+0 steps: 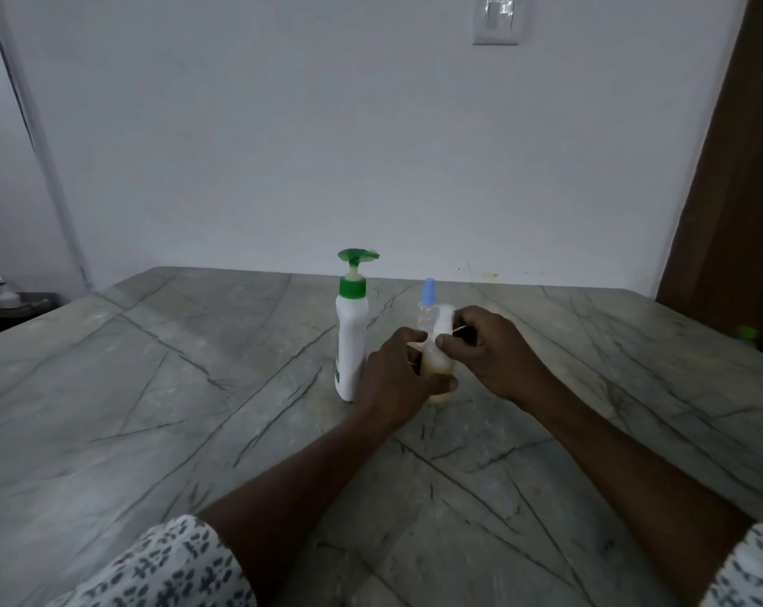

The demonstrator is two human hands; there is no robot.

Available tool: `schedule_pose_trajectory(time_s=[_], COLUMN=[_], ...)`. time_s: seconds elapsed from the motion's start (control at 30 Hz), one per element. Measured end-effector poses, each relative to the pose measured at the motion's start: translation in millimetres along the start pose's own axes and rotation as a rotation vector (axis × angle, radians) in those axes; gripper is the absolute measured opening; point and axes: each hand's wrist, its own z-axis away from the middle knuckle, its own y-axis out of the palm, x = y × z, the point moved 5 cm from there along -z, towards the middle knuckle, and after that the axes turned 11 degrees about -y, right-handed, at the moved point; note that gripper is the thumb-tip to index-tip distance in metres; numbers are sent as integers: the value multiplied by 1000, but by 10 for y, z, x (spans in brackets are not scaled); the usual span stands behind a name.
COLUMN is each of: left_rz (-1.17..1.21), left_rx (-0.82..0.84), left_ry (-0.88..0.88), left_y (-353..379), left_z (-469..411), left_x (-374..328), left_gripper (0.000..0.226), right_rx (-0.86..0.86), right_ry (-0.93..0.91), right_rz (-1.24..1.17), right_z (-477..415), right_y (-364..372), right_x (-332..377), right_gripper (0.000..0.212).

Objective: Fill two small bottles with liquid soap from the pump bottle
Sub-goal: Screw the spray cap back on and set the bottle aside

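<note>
Near the middle of the frame, your left hand (397, 374) wraps around a small bottle (437, 365) that stands on the grey marble bench (152, 387), fingers curled about its body and thumb across its lower front. Yellowish liquid shows inside it. Your right hand (489, 352) pinches the white cap (444, 319) at the top of that bottle between thumb and fingertips. Just behind, partly hidden, stands a second small bottle with a blue cap (427, 300). The white pump bottle (351, 339) with its green pump head stands upright just left of your left hand. A light switch (497, 19) sits on the wall at upper right.
</note>
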Motion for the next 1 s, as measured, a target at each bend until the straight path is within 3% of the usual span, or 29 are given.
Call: schedule_pose_trajectory(time_s=[0.1, 0.23, 0.4, 0.73, 1.0], left_rz=[-28, -87, -87, -99, -114], left_rx=[34, -4, -65, -34, -11], left_ry=[-7, 23, 74, 134, 151], left_y=[-15, -30, -33, 41, 78], left_z=[25, 41, 31, 10, 14], left_x=[-3, -8, -56, -44, -39], left_gripper=[89, 65, 39, 32, 26], right_rx=[-88, -219, -155, -71, -95], right_ry=[34, 97, 145, 256, 254], right_rz=[17, -2, 162, 312, 254], right_z=[-64, -208, -384, -427, -395], right_y=[-214, -606, -727, -665, -640], right_x=[-16, -180, -531, -1091, -1160], right_gripper=[21, 20, 22, 28, 31])
